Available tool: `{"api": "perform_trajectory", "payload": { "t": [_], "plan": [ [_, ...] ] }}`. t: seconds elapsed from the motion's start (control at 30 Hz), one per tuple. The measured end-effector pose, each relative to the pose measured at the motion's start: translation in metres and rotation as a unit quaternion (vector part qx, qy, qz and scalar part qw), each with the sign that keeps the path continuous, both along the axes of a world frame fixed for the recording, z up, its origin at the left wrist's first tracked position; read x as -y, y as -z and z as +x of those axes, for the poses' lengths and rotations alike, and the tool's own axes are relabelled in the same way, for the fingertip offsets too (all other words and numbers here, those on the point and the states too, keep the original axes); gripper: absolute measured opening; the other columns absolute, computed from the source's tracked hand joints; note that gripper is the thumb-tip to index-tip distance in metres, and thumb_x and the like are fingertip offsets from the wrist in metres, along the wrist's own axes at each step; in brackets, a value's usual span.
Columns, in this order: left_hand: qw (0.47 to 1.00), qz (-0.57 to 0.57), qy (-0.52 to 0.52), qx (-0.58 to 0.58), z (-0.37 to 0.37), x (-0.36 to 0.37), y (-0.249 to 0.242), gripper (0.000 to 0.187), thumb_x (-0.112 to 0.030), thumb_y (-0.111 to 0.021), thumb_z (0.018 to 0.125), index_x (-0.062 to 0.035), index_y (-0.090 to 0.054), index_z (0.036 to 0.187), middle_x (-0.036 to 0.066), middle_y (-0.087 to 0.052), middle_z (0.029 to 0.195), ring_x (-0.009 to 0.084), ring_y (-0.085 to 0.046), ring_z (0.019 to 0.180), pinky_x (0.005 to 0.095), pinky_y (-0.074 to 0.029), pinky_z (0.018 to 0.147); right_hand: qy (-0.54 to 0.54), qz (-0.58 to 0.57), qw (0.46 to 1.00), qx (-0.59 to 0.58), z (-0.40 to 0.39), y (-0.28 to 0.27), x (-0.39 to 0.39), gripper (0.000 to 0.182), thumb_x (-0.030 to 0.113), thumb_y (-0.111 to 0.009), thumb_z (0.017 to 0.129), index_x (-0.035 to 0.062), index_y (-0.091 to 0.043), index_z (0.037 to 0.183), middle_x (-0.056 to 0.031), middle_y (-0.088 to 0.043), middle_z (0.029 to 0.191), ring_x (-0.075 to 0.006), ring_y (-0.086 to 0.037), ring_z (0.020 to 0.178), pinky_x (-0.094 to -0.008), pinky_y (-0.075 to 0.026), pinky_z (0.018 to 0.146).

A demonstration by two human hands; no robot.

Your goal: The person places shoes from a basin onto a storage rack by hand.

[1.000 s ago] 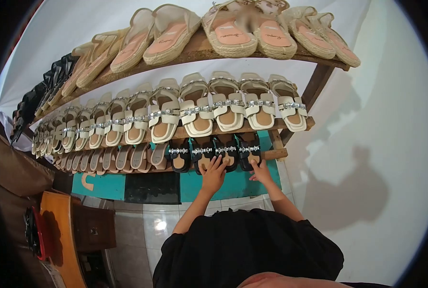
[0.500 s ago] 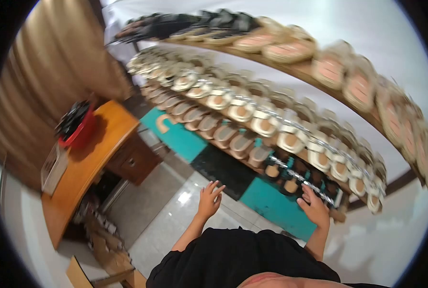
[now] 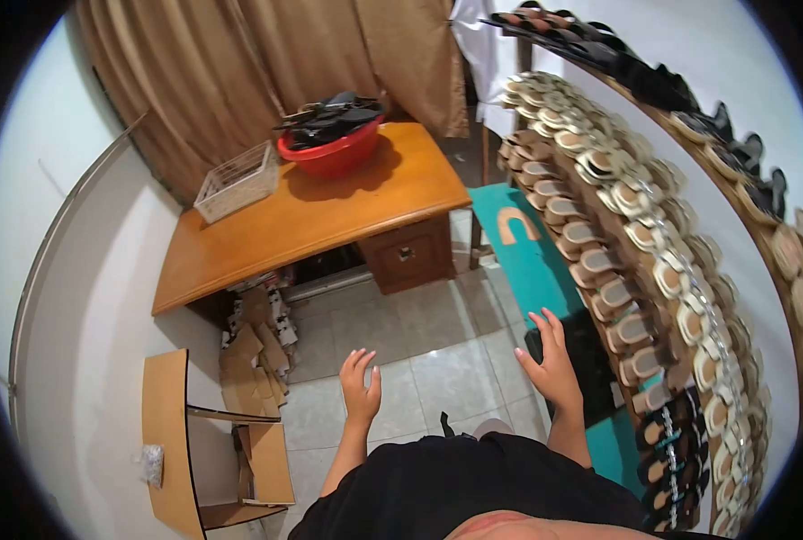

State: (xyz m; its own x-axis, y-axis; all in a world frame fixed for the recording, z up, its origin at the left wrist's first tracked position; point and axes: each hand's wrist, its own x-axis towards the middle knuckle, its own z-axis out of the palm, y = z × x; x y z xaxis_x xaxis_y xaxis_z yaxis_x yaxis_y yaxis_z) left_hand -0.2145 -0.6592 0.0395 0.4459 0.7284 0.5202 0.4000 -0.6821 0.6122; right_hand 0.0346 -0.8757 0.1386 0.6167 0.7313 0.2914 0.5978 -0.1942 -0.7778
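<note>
My left hand (image 3: 361, 389) hovers over the tiled floor, fingers apart and holding nothing. To its right, my right hand (image 3: 552, 364) is also empty, thumb spread from the fingers, near the teal and black mats beside the shoe rack. White-strapped sandals (image 3: 689, 319) line the rack's middle tier, with brown sandals (image 3: 613, 297) in a row below them. Black sandals (image 3: 662, 468) stand at the near end of that lower row. A tan U-shaped piece (image 3: 516, 227) lies on the teal mat (image 3: 545, 274).
Ahead stands a wooden desk (image 3: 329, 225) bearing a red basin (image 3: 338, 155) of dark items and a white plastic basket (image 3: 237, 183). Flattened cardboard (image 3: 255, 355) is piled under its left side. A wooden shelf unit (image 3: 169, 450) is at lower left. More footwear fills the top shelf (image 3: 716, 162).
My view has swung left, from the shoe rack toward the desk. Both hands stay raised and empty; the right one is now farther from the black sandals.
</note>
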Motion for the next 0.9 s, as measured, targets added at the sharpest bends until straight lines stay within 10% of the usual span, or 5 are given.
{"api": "perform_trajectory", "payload": {
  "t": [0.47,0.9],
  "plan": [
    [0.996,-0.010,-0.075,0.045,0.104,-0.179,0.015,0.023,-0.008,-0.058,0.078,-0.0059,-0.061,0.100,0.013,-0.056,0.104,0.0291,-0.051,0.100,0.0370,-0.040,0.088,-0.086,0.001,0.996,0.006,0.148,0.058,-0.243,0.052,0.020,-0.062,0.078,0.0024,-0.043,0.124,-0.0234,-0.037,0.129,-0.0391,-0.037,0.120,-0.0427,-0.030,0.100],
    [0.975,-0.069,-0.137,0.158,0.203,-0.360,0.004,0.018,-0.011,-0.058,0.081,-0.0030,-0.062,0.098,0.012,-0.060,0.096,0.0237,-0.057,0.093,0.0319,-0.043,0.084,-0.314,-0.001,0.938,0.148,0.232,-0.011,-0.538,0.044,0.026,-0.058,0.081,0.0071,-0.049,0.119,-0.0139,-0.049,0.118,-0.0313,-0.043,0.114,-0.0481,-0.028,0.099]
  ]
}}
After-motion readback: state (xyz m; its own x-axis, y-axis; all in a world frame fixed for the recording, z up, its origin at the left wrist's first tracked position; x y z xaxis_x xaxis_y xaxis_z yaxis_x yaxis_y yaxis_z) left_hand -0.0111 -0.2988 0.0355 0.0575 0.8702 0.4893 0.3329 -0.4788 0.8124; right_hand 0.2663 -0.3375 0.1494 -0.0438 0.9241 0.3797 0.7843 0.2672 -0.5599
